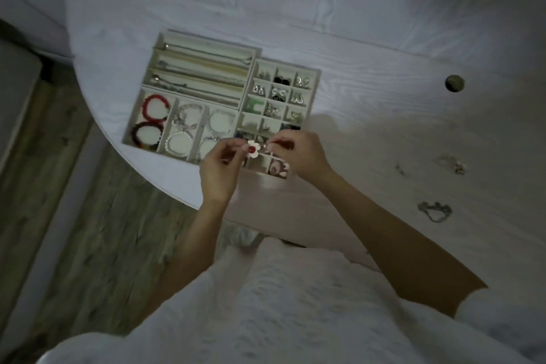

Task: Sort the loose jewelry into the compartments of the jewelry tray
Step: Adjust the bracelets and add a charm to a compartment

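Observation:
The cream jewelry tray [250, 84] lies on a white table. Its long slots hold chains, its left compartments hold bracelets, and its small right-hand squares hold earrings. Just above the tray's near corner, my left hand [220, 170] and my right hand [297, 154] meet. Between their fingertips is a white flower-shaped piece with a red centre [253, 149]. Both hands pinch it, the left from the left side, the right from the right. A loose chain bracelet [435, 211] and small loose pieces [456, 165] lie on the table to the right.
The white round table [354, 38] has its curved edge to the left of the tray, with wooden floor [88, 216] below. A round hole [454, 83] sits in the tabletop at the right. My white clothing fills the bottom of the view.

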Demonstrator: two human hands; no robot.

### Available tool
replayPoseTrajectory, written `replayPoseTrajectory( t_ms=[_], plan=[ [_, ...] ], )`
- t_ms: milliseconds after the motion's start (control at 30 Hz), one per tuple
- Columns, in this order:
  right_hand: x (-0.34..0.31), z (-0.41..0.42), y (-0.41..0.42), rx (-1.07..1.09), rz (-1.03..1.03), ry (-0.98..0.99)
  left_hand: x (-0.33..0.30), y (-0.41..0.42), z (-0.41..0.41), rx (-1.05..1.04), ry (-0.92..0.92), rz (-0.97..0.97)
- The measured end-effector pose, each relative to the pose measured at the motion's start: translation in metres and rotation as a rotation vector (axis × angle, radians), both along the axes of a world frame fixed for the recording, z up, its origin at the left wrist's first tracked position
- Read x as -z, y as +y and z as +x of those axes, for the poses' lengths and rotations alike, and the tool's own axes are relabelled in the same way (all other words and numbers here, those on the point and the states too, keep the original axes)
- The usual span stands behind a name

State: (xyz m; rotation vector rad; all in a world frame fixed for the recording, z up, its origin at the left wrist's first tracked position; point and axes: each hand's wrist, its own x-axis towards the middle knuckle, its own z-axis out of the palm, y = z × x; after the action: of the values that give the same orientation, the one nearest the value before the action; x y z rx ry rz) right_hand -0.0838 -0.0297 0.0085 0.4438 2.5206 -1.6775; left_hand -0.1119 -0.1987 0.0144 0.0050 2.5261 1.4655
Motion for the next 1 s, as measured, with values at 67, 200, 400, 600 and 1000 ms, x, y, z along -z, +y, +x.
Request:
replayPoseTrajectory(
  t_ms=[67,200,400,600,1000],
  plan=[
    [0.002,-0.019,-0.013,-0.041,0.057,0.0,0.003,-0.012,-0.015,0.012,0.033,-0.072],
    [0.006,-0.043,-0.031,-0.119,0.172,0.007,0.012,-0.027,-0.039,0.15,0.121,-0.222],
    [0.012,-0.05,-0.037,-0.137,0.399,-0.035,0.022,-0.033,-0.053,0.361,0.34,-0.404],
    [0.011,-0.038,-0.029,-0.07,0.582,0.107,0.025,-0.054,-0.054,0.355,0.428,-0.364],
    [0.024,-0.035,-0.043,-0.192,0.739,0.179,0.016,-0.054,-0.056,0.742,0.454,-0.738]
  ],
)
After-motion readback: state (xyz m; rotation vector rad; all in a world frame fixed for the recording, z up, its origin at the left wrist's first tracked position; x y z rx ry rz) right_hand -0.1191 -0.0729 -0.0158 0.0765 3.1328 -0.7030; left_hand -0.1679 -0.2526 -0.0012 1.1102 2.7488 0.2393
